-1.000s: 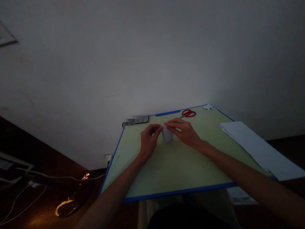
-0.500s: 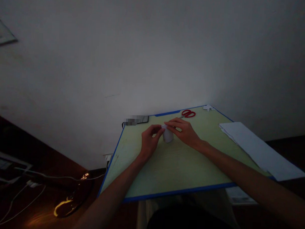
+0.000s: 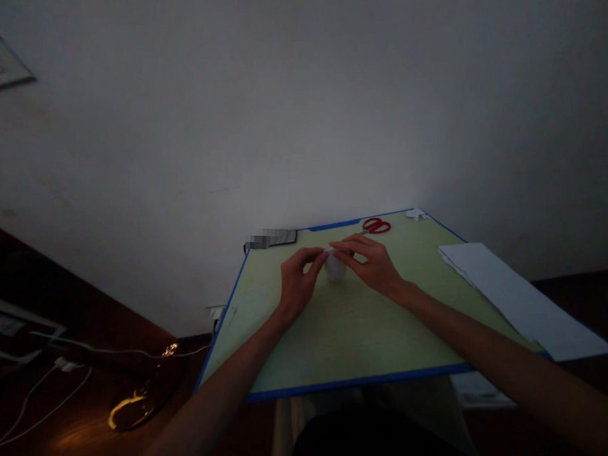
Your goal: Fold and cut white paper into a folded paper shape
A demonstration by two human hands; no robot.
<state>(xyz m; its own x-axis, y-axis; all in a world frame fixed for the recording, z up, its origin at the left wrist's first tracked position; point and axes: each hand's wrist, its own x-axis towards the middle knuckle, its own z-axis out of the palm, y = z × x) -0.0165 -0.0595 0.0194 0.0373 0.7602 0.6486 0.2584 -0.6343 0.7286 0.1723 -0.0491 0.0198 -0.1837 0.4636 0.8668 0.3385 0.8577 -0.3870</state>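
Two hands busy, my left hand (image 3: 297, 281) and right hand (image 3: 376, 265) pinch white paper (image 3: 336, 270) up top, red scissors (image 3: 376, 225) just past my fingers

The bench (image 3: 330, 339) has a pale green top edged in blue. On its far edge, right of the middle, lies a pair of scissors (image 3: 376, 224) with red handles. White paper scraps (image 3: 415, 214) sit at the bench's far right corner, and white paper sheets (image 3: 518, 295) lie along its right side, overhanging the edge. A dark flat device (image 3: 285, 236), partly pixelated, rests at the bench's far left corner. Behind the bench rises a plain grey wall (image 3: 308, 108). A white socket (image 3: 215, 313) shows just beyond the bench's left edge; farther left of the bench are a white cord (image 3: 130, 352) and a shiny curved object (image 3: 128, 403), too dim to identify.
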